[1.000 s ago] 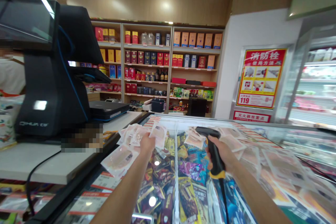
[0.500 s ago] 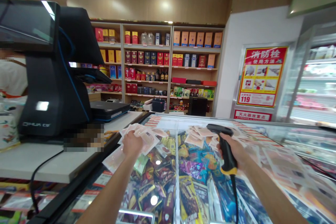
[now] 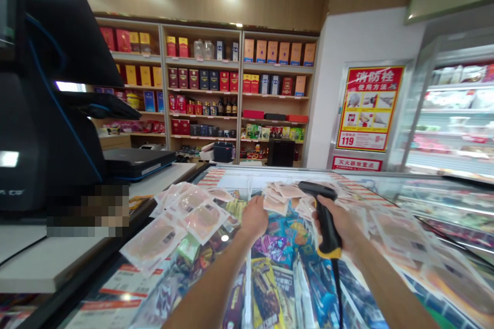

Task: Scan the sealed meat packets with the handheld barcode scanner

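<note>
My right hand (image 3: 339, 223) is wrapped around the handle of a black and yellow barcode scanner (image 3: 328, 226), its head pointing left and its cable hanging down. My left hand (image 3: 254, 218) is curled, with its fingertips at the left edge of a pile of flat clear packets (image 3: 280, 195) on the glass top. What lies between those fingers is hidden. Left of that hand, more flat packets (image 3: 193, 203) are spread in a loose heap, one packet (image 3: 156, 241) lying nearest me.
Colourful wrapped goods (image 3: 270, 288) show through the freezer's glass top. A checkout terminal (image 3: 50, 113) stands on a white counter (image 3: 73, 252) at left. More flat packets (image 3: 405, 236) cover the right side. Shelves of boxes (image 3: 204, 79) line the back wall.
My left hand has left the left heap and moved right to the middle pile. The view has turned slightly right. The right hand still holds the scanner.
</note>
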Available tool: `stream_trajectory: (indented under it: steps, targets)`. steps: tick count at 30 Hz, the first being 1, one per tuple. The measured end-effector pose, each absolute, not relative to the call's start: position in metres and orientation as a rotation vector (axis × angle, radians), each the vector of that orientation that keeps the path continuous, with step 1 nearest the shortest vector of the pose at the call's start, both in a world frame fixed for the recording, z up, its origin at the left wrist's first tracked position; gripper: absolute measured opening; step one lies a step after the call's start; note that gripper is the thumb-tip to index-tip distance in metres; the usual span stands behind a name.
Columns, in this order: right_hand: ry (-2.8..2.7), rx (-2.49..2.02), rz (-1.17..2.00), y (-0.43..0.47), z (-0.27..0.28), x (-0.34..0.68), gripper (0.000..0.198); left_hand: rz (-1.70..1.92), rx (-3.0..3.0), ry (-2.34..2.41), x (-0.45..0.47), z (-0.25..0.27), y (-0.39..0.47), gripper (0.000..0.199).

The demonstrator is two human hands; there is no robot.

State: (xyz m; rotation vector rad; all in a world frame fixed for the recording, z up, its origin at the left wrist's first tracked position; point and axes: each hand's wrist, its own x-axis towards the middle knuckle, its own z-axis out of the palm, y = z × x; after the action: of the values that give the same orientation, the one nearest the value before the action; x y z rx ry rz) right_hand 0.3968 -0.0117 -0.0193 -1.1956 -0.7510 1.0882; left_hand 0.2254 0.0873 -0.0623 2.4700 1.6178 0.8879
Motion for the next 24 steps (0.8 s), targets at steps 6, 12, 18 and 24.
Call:
stream_trajectory:
  steps: [6,12,18,24]
  targets:
    - [-0.808,-1.207,1.072,-0.011,-0.020,0.395,0.026,0.578,2.643,1.388,0.246,-0.075,0.090,0.040]
    - [-0.768,-1.226,1.112,-0.011,-0.022,0.390,0.025,0.430,2.698,1.433,0.223,-0.059,0.078,0.034]
    - [-0.782,-1.220,1.143,-0.014,-0.021,0.381,0.025,0.484,2.554,1.739,0.200,-0.046,0.068,0.030]
    - [-0.853,-1.243,1.136,-0.014,-0.024,0.373,0.027,0.597,2.257,1.931,0.197,-0.051,0.077,0.052]
